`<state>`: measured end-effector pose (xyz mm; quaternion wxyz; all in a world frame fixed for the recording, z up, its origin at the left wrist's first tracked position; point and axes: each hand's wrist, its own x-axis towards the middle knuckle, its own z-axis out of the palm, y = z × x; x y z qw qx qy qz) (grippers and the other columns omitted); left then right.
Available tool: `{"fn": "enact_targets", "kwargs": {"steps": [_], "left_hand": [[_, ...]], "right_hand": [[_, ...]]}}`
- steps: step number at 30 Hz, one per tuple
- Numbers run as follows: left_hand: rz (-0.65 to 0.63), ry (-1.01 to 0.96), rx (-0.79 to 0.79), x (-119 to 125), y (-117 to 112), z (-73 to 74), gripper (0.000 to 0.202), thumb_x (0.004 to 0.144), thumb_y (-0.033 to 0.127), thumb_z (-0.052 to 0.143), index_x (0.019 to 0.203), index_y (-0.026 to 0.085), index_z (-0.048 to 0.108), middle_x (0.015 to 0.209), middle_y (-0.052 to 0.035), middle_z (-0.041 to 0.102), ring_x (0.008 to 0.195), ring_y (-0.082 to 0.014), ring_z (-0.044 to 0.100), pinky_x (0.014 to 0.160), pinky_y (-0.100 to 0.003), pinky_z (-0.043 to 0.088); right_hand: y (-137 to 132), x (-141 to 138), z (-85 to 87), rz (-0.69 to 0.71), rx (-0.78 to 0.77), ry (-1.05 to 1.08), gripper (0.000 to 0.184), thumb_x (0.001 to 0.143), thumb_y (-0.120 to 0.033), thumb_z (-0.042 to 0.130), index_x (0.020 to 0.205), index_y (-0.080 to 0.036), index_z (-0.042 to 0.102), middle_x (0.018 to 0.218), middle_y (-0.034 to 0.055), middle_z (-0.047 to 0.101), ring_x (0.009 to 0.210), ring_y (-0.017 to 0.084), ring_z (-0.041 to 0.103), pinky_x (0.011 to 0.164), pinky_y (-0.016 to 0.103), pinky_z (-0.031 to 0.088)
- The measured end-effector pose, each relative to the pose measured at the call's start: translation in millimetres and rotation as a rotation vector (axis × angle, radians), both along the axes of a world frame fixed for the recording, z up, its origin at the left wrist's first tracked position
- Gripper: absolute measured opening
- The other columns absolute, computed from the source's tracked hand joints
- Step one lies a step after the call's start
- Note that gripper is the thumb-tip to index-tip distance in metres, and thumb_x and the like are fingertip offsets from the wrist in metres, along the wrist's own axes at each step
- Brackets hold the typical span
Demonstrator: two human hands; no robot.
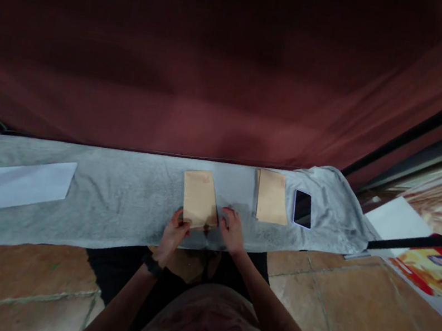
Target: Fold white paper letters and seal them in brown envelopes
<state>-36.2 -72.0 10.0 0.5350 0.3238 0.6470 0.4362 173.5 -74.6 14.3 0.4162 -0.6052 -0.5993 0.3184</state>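
A tan paper envelope (199,197) lies on a grey cloth (123,194) spread over a low surface. My left hand (174,231) grips the envelope's near left corner, its fingers curled under the edge. My right hand (231,228) rests on the cloth at the envelope's near right corner, fingers bent and touching it. A dark watch sits on my left wrist.
A stack of tan envelopes (271,196) lies to the right, with a black phone (303,208) beside it. A white envelope (25,185) lies at the cloth's left end. Dark red curtain hangs behind. Tiled floor below, colourful printed sheet (436,272) at far right.
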Motion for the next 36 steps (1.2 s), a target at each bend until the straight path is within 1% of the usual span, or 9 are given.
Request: {"fn": "enact_targets", "kwargs": {"steps": [3, 6, 9, 11, 14, 16, 20, 29, 36], "left_hand": [[-0.012, 0.297, 0.122, -12, 5, -0.5, 0.055, 0.074, 0.023, 0.069, 0.128, 0.020, 0.057, 0.077, 0.0004, 0.068, 0.061, -0.0178, 0.064, 0.059, -0.031, 0.052], [-0.093, 0.722, 0.251, -19, -1, 7.1, 0.052, 0.084, 0.026, 0.060, 0.135, 0.017, 0.054, 0.106, -0.0112, 0.070, 0.095, -0.0290, 0.069, 0.086, -0.045, 0.054], [-0.253, 1.053, 0.368, -17, -11, 15.5, 0.056, 0.093, 0.029, 0.053, 0.146, 0.014, 0.047, 0.140, -0.0213, 0.057, 0.128, -0.0370, 0.055, 0.105, -0.054, 0.043], [-0.457, 1.143, 0.498, -13, -15, 15.9, 0.060, 0.096, 0.036, 0.053, 0.152, 0.019, 0.042, 0.156, -0.0177, 0.044, 0.145, -0.0365, 0.039, 0.117, -0.055, 0.032], [-0.735, 1.155, 0.650, -9, -16, 7.4, 0.059, 0.098, 0.042, 0.053, 0.154, 0.028, 0.041, 0.164, -0.0078, 0.036, 0.153, -0.0308, 0.026, 0.125, -0.054, 0.017], [-0.799, 1.135, 0.674, -8, -17, 0.0, 0.054, 0.099, 0.040, 0.050, 0.152, 0.029, 0.045, 0.163, -0.0067, 0.038, 0.153, -0.0285, 0.027, 0.125, -0.054, 0.016], [-0.797, 1.110, 0.688, -9, -18, -5.3, 0.054, 0.100, 0.041, 0.048, 0.152, 0.027, 0.045, 0.161, -0.0087, 0.041, 0.153, -0.0282, 0.028, 0.125, -0.054, 0.018], [-0.826, 1.102, 0.655, -7, -18, 0.4, 0.053, 0.102, 0.043, 0.045, 0.152, 0.028, 0.044, 0.161, -0.0078, 0.040, 0.152, -0.0296, 0.030, 0.125, -0.055, 0.015], [-0.820, 1.087, 0.681, -9, -19, 4.1, 0.052, 0.103, 0.041, 0.041, 0.152, 0.025, 0.044, 0.162, -0.0107, 0.038, 0.152, -0.0312, 0.031, 0.125, -0.056, 0.017]], "right_hand": [[7, -5, -0.4, 0.237, 0.105, -0.272, 0.036, 0.096, -0.019, 0.047, 0.128, -0.021, 0.063, 0.140, 0.0099, 0.062, 0.137, 0.022, 0.049, 0.117, 0.045, 0.039], [12, -9, -3.8, 0.361, 0.101, -0.417, 0.037, 0.099, -0.019, 0.047, 0.132, -0.023, 0.063, 0.145, 0.0082, 0.059, 0.142, 0.022, 0.045, 0.119, 0.046, 0.036], [14, -9, -7.4, 0.374, 0.112, -0.453, 0.036, 0.100, -0.021, 0.046, 0.132, -0.022, 0.064, 0.144, 0.0086, 0.060, 0.141, 0.022, 0.045, 0.120, 0.047, 0.035], [18, -10, -8.1, 0.369, 0.127, -0.454, 0.037, 0.101, -0.022, 0.044, 0.132, -0.020, 0.064, 0.145, 0.0093, 0.059, 0.142, 0.022, 0.045, 0.120, 0.047, 0.034], [32, -15, -6.4, 0.445, 0.140, -0.488, 0.040, 0.103, -0.023, 0.041, 0.137, -0.018, 0.060, 0.151, 0.0105, 0.054, 0.146, 0.022, 0.041, 0.122, 0.047, 0.032], [45, -21, -4.9, 0.538, 0.134, -0.536, 0.043, 0.103, -0.023, 0.039, 0.142, -0.017, 0.056, 0.155, 0.0108, 0.048, 0.148, 0.021, 0.038, 0.124, 0.045, 0.029], [75, -33, -6.1, 0.643, 0.130, -0.650, 0.047, 0.104, -0.025, 0.037, 0.150, -0.019, 0.046, 0.163, 0.0096, 0.036, 0.151, 0.021, 0.031, 0.126, 0.047, 0.023], [152, -56, -19.4, 0.540, 0.121, -0.782, 0.055, 0.105, -0.033, 0.039, 0.158, -0.016, 0.033, 0.167, 0.0126, 0.024, 0.155, 0.027, 0.022, 0.126, 0.052, 0.013], [157, -70, -20.4, 0.495, 0.189, -0.796, 0.053, 0.107, -0.031, 0.034, 0.156, -0.010, 0.034, 0.164, 0.0146, 0.032, 0.153, 0.025, 0.026, 0.126, 0.048, 0.010]]}}
